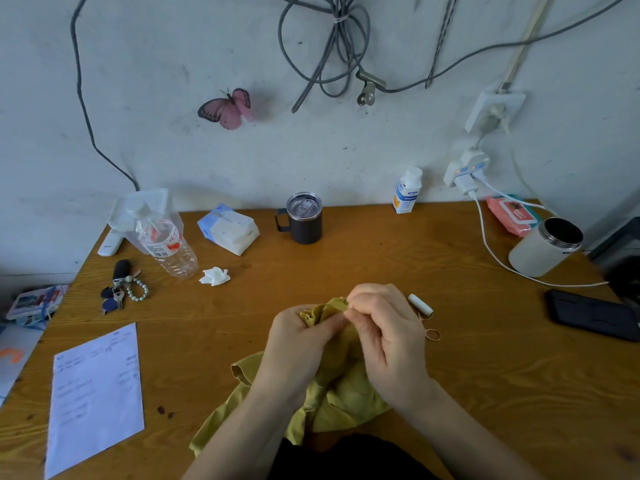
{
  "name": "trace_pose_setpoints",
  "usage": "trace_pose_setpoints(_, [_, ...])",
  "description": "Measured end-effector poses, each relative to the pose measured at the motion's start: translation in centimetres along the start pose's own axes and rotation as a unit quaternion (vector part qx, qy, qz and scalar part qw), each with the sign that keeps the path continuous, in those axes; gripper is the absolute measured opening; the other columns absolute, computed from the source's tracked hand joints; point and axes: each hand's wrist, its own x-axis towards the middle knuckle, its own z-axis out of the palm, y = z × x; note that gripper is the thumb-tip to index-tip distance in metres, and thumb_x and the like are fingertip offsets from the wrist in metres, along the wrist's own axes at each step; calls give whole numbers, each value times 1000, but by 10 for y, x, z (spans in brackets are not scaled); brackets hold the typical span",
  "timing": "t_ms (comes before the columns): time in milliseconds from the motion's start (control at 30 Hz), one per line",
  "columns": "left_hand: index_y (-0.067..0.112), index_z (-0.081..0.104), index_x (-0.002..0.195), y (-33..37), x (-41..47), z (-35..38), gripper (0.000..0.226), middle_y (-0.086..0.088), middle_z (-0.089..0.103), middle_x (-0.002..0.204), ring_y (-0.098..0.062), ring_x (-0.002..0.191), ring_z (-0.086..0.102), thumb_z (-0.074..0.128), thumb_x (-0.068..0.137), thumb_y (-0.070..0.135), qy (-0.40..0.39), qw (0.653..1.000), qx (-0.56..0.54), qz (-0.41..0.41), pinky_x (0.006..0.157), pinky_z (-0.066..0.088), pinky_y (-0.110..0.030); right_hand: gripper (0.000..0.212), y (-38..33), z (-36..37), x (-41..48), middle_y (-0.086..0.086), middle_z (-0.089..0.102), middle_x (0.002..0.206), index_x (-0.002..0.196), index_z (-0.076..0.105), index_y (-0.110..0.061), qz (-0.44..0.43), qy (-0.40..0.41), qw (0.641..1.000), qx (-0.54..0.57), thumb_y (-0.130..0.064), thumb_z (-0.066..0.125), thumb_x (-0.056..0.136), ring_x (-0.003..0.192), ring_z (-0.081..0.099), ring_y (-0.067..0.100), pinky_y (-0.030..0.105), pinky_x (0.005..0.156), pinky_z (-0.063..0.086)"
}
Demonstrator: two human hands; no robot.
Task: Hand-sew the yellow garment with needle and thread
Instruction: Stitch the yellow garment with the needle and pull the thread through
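Garment of crumpled mustard-yellow cloth (pixel 341 393) lies at six o'clock on the brown wooden table (pixel 450 258), its top lifted between both hands. Left hand (pixel 298 344) grips a bunched fold of the garment; right hand (pixel 384 330), fingers curled, pinches the same fold from three o'clock. Any needle is too small to tell. White thread spool (pixel 420 305) lies just beside the right hand at two o'clock.

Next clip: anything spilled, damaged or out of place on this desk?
Nothing looks spilled or broken. Minor only: a crumpled tissue lies loose on the table beside the water bottle, and small dark spots mark the wood near the paper sheet. The left hand and right hand pinch the yellow garment.
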Motion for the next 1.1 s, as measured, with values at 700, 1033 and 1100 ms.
trace_pose_setpoints(700, [14,78,68,8,12,-45,29,-12,77,79,-22,73,75,60,90,13,108,986,-122,34,56,57,-23,24,81,-92,10,-10,35,53,77,52,-16,544,306,591,511,-23,42,97,42,30,3,13,38,29])
trace_pose_setpoints(1033, [17,78,63,11,12,-52,33,-9,76,75,-20,69,74,60,90,11,128,981,-142,37,52,56,-22,23,100,-121,-7,-11,36,54,76,51,-19,533,397,562,492,-23,42,97,43,30,2,11,42,28])
trace_pose_setpoints(1100, [18,78,63,11,12,-52,33,-9,77,76,-19,70,74,61,90,12,134,980,-142,35,52,56,-22,23,103,-124,-9,-11,37,53,76,51,-20,535,404,558,489,-23,42,97,43,31,1,10,42,27])
